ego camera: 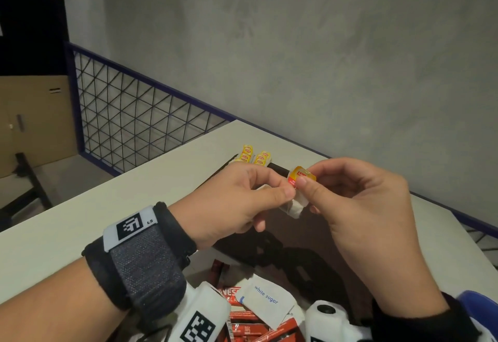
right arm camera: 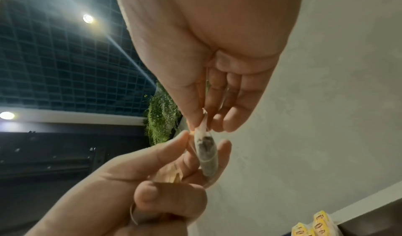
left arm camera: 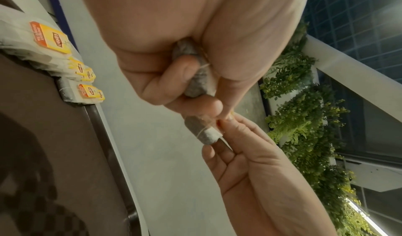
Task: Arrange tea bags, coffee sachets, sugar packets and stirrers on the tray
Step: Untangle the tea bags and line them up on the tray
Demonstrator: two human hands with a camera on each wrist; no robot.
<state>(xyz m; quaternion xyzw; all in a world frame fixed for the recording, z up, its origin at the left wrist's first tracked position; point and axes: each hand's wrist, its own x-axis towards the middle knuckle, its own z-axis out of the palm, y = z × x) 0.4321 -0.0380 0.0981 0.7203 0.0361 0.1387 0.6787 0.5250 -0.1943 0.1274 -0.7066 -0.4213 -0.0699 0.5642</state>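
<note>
Both hands hold a tea bag [ego camera: 295,205] in the air above the dark brown tray [ego camera: 310,242]. My left hand [ego camera: 283,186] pinches its paper with thumb and forefinger; my right hand [ego camera: 307,180] pinches its yellow and red tag [ego camera: 297,176]. The left wrist view shows the bag [left arm camera: 203,131] hanging between the two hands, and more tea bag paper [left arm camera: 195,78] tucked in my left hand's curled fingers. In the right wrist view the bag [right arm camera: 205,152] hangs below my right fingertips. Several tea bags [ego camera: 252,156] lie in a row at the tray's far end.
A pile of red coffee sachets [ego camera: 242,325] and a white sugar packet [ego camera: 265,298] lies at the table's near edge. The white table [ego camera: 107,207] ends at a blue-framed wire mesh fence [ego camera: 129,115] and a grey wall. Something blue [ego camera: 479,304] sits at the lower right.
</note>
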